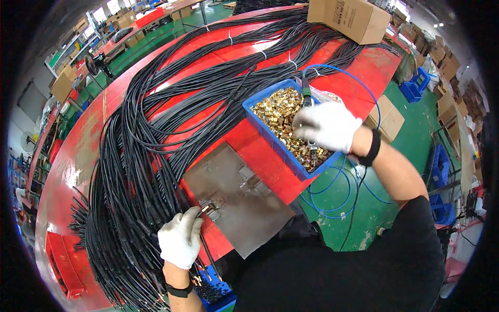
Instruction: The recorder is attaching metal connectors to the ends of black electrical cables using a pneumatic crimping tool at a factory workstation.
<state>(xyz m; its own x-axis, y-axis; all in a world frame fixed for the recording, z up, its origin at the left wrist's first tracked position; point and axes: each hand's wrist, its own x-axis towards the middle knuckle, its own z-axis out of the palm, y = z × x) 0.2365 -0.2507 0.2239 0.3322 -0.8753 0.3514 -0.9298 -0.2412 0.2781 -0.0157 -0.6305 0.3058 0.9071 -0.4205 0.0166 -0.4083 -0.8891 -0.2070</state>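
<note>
My left hand [180, 238], in a white glove, is closed at the near edge of the bundled black cables [140, 208]. Its thumb and fingers pinch a black cable by the small metal fixture [211, 209] on a flat metal plate [236, 200]. My right hand [327, 126], also gloved, is over a blue bin [271, 141] filled with brass-coloured metal fittings [278, 112]. Beneath it lies a ratchet-like air tool [313, 152] with a green connector [306, 89] on its blue hose [358, 80]. The fingers are blurred, so their grip on the tool is unclear.
A red table [260, 148] carries the cables, plate and bin. An open cardboard box [349, 22] stands at its far end. A blue tray [213, 291] of small black parts is below my left hand. Coiled hose [327, 210] hangs on the right, above green floor.
</note>
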